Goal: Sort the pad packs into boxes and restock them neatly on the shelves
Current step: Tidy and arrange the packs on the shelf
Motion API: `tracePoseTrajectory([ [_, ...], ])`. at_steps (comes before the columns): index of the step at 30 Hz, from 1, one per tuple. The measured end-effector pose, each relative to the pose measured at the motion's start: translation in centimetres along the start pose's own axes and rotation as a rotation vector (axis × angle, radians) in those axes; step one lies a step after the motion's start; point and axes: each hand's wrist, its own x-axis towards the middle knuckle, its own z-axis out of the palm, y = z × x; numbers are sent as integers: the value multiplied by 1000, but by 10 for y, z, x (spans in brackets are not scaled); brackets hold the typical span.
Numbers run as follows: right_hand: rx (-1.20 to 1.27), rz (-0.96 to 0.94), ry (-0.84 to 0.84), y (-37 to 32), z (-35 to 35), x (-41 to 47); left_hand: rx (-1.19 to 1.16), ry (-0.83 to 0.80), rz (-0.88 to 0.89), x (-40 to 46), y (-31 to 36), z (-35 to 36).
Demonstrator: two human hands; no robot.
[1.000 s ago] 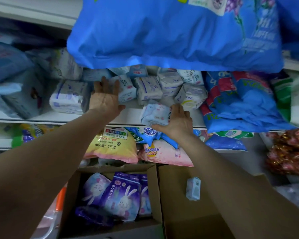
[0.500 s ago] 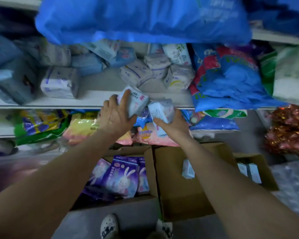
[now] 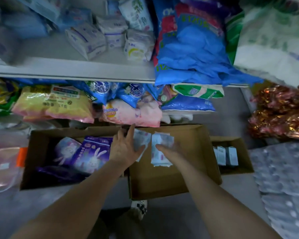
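Stockroom floor | we lowered two pad packs over the middle box (image 3: pixel 171 180), keeping like with like | left hand (image 3: pixel 126 149) gripped one pack (image 3: pixel 141 140); right hand (image 3: pixel 169 150) gripped the other (image 3: pixel 160 144), fingers curled round both

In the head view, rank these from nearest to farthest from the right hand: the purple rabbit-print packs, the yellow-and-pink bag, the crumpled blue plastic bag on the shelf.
From the right hand:
1. Purple rabbit-print packs, in the left cardboard box.
2. Yellow-and-pink bag, lower shelf, far left.
3. Crumpled blue plastic bag, upper shelf, above the hand.
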Motion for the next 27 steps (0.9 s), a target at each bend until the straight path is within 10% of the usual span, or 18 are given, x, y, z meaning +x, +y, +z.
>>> tracePoseTrajectory([
  [17, -283, -1185, 335, -205, 27, -11, -9, 701, 257, 92, -25, -149],
  [27, -739, -847, 667, -319, 9, 35, 100, 564, 163, 189, -73, -219],
])
